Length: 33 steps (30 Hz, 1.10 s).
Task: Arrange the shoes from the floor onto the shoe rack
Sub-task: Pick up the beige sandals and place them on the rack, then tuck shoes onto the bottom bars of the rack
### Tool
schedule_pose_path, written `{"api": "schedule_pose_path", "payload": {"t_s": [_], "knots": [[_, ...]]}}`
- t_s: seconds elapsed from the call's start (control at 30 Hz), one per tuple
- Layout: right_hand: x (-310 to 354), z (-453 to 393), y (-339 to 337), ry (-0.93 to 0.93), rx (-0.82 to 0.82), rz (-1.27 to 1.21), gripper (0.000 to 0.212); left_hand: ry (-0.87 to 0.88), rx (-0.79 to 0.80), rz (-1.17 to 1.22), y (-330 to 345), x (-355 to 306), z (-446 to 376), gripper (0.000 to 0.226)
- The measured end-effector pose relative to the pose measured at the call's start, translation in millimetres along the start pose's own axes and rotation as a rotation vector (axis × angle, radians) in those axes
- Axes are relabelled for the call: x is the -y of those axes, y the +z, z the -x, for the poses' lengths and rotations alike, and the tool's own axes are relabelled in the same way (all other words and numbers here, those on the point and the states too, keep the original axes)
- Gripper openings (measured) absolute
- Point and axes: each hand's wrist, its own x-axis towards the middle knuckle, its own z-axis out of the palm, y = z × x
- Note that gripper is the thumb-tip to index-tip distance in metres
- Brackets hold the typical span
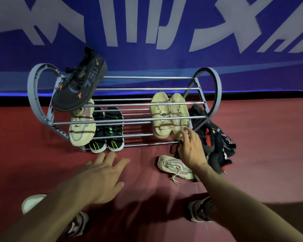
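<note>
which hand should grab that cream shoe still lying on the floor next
The right hand. It is already out by the rack's right end, just above the cream shoe lying on its side on the floor. The left hand hovers open well to the shoe's left, in front of the black-and-green pair.

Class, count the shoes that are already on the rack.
6: a black shoe on top, a cream shoe and black pair lower left, a cream pair lower right. None seems hidden.
</note>
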Motion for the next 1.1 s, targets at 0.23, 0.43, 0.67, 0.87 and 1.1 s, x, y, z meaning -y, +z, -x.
{"api": "schedule_pose_path", "payload": {"t_s": [0.23, 0.43, 0.67, 0.87, 1.1], "knots": [[-56.6, 37.7, -19.2, 0.349, 0.154, 0.152, 0.076, 0.043, 0.006, -0.021, -5.0, -22.5, -18.6, 0.072], [-109.7, 38.2, -15.3, 0.617, 0.373, 0.193, 0.085, 0.099, -0.057, -0.041, -6.0, -39.0, -34.5, 0.072], [-111.4, 0.6, -16.5, 0.565, 0.510, 0.096, 0.101, 0.132, -0.152, -0.041, -4.4, -48.6, -48.8, 0.072], [-117.9, -27.9, -2.4, 0.517, 0.588, 0.083, 0.117, 0.162, -0.302, 0.022, -4.0, -50.7, -53.4, 0.069], [-124.6, -39.9, 3.1, 0.474, 0.655, 0.397, 0.083, 0.162, -0.326, 0.017, -0.3, -42.4, -54.0, 0.069]]}}
